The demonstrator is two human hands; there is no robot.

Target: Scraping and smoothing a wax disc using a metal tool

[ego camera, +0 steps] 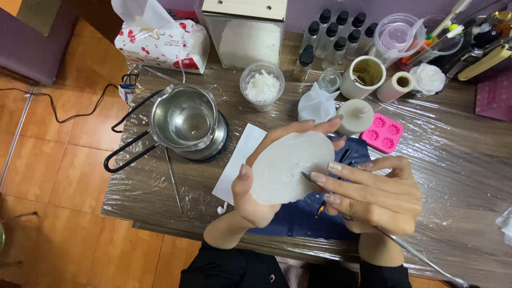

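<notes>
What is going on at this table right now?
A person holds a white oval slab upright in the left hand and works its face with a thin metal tool gripped in the right hand. Below lies a dark blue cloth on the plastic-covered table. A metal pot sits on a small burner to the left, and a pink flower mould to the right.

Wooden table (458,160) under clear, seemingly plastic film (442,133); blue cloth (304,218) on it.

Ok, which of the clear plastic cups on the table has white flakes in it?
The clear cup beside the metal pot, in front of the wooden box. The larger lidded cup at back right shows no flakes.
</notes>
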